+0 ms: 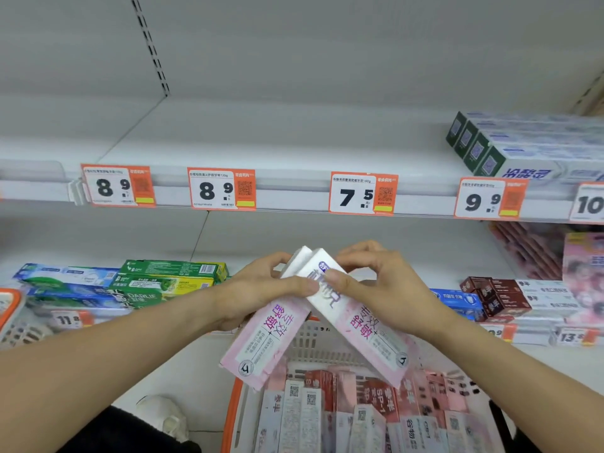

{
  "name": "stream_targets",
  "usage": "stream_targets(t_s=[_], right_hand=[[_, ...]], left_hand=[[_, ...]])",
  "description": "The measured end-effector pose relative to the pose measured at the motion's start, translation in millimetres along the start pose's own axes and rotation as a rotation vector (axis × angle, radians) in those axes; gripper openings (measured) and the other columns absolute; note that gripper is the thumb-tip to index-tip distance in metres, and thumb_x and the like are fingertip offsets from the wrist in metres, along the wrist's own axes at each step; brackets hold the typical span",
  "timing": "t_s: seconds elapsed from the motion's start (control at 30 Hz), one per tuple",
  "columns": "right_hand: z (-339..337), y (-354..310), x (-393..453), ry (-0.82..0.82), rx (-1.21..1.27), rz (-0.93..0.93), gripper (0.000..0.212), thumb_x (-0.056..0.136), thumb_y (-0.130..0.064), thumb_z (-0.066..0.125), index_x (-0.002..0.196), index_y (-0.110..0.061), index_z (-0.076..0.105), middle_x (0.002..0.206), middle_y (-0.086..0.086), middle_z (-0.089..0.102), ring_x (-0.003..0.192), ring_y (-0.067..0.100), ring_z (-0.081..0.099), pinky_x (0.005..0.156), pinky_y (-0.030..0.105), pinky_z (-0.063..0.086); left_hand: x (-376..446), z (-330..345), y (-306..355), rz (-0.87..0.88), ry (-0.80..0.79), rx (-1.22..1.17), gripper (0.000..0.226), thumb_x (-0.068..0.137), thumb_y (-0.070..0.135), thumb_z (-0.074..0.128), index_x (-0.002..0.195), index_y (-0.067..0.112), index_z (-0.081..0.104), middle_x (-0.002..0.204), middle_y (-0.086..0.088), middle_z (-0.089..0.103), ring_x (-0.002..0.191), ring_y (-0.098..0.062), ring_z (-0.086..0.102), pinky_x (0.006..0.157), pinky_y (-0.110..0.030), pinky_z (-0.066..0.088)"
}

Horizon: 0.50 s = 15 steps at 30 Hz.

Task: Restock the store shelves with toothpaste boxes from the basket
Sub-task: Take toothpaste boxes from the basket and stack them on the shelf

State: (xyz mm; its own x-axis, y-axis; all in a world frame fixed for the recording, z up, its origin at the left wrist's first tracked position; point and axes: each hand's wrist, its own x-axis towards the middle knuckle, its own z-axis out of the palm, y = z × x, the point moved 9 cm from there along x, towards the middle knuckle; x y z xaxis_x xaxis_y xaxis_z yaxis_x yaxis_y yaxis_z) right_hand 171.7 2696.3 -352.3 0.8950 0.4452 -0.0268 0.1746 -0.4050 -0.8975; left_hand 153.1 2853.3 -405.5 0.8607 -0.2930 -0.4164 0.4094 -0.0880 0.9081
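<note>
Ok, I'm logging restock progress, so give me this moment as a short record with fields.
left hand: left hand grips one pink toothpaste box
right hand: right hand grips a second pink box
boxes: top ends meet, crossed above the basket
basket: holds many more boxes
upper shelf: upper shelf bare behind the 8.9 and 7.5 tags; green-ended boxes at right

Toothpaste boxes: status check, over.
Left hand grips one pink box, right hand the other, tops crossed above the basket. Upper shelf open ahead, nothing blocking.
</note>
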Motion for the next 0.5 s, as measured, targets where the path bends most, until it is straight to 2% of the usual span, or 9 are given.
stream_targets(t_s=[0.07,0.13,0.2,0.27,0.3,0.37,0.43,0.5], right_hand=[[7.6,1.1,0.8,-0.138,-0.025,0.004,0.043,0.079,-0.052,0.072,0.121,-0.043,0.067,0.115,-0.008,0.065,0.107,0.004,0.06,0.091,0.022,0.051],[8.3,14.2,-1.5,-0.292,-0.008,0.116,0.061,0.077,-0.051,0.08,0.131,-0.044,0.055,0.118,-0.012,0.067,0.108,0.009,0.066,0.097,0.03,0.052],[2.1,28.2,-7.3,-0.426,-0.021,0.23,0.068,0.075,-0.044,0.083,0.134,-0.035,0.051,0.121,-0.007,0.069,0.109,0.015,0.068,0.099,0.043,0.053],[-4.8,32.7,-11.4,-0.507,-0.003,0.272,0.061,0.077,-0.032,0.081,0.13,-0.02,0.053,0.121,0.001,0.071,0.112,0.026,0.068,0.1,0.052,0.051],[-10.2,31.7,-11.4,-0.5,0.037,0.274,0.058,0.078,-0.027,0.081,0.129,-0.015,0.054,0.12,0.004,0.072,0.112,0.029,0.067,0.1,0.052,0.051],[-24.6,22.5,-9.3,-0.42,0.126,0.235,0.053,0.078,-0.021,0.08,0.124,-0.008,0.057,0.118,0.007,0.073,0.108,0.026,0.068,0.096,0.04,0.055],[-38.8,0.0,-6.1,-0.333,0.143,0.13,0.053,0.075,-0.028,0.084,0.121,-0.009,0.063,0.116,0.008,0.073,0.104,0.019,0.069,0.087,0.026,0.054],[-53.1,-28.5,-2.0,-0.221,0.118,0.024,0.049,0.078,-0.027,0.085,0.121,-0.011,0.066,0.115,0.005,0.074,0.1,0.012,0.07,0.081,0.017,0.052]], left_hand=[[-1.5,-5.1,-1.9,-0.015,0.03,-0.059,0.083,0.057,0.038,0.086,0.129,0.011,0.055,0.113,-0.023,0.071,0.099,-0.044,0.069,0.095,-0.058,0.053],[-2.9,-10.5,-1.5,-0.02,0.055,-0.09,0.086,0.058,0.04,0.087,0.131,0.01,0.054,0.116,-0.025,0.07,0.101,-0.045,0.067,0.098,-0.061,0.05],[-5.3,-16.2,0.2,-0.032,0.082,-0.123,0.088,0.055,0.043,0.087,0.13,0.011,0.054,0.118,-0.026,0.068,0.109,-0.051,0.063,0.098,-0.062,0.048],[-9.0,-21.2,5.6,-0.039,0.085,-0.136,0.084,0.056,0.044,0.086,0.127,0.012,0.056,0.116,-0.024,0.07,0.11,-0.052,0.063,0.088,-0.052,0.055],[-11.9,-22.2,11.0,-0.034,0.07,-0.134,0.074,0.06,0.043,0.084,0.122,0.013,0.06,0.114,-0.022,0.072,0.106,-0.05,0.065,0.082,-0.046,0.057],[-19.3,-21.9,23.4,-0.02,0.001,-0.143,0.056,0.067,0.046,0.081,0.113,0.016,0.067,0.11,-0.018,0.074,0.095,-0.041,0.07,0.074,-0.04,0.06],[-29.6,-25.6,32.7,0.004,-0.063,-0.16,0.076,0.058,0.052,0.09,0.119,0.016,0.063,0.109,-0.018,0.074,0.093,-0.037,0.073,0.07,-0.039,0.062],[-38.7,-34.6,39.8,0.024,-0.075,-0.149,0.093,0.053,0.047,0.095,0.129,0.013,0.054,0.11,-0.017,0.073,0.097,-0.039,0.073,0.068,-0.039,0.061]])
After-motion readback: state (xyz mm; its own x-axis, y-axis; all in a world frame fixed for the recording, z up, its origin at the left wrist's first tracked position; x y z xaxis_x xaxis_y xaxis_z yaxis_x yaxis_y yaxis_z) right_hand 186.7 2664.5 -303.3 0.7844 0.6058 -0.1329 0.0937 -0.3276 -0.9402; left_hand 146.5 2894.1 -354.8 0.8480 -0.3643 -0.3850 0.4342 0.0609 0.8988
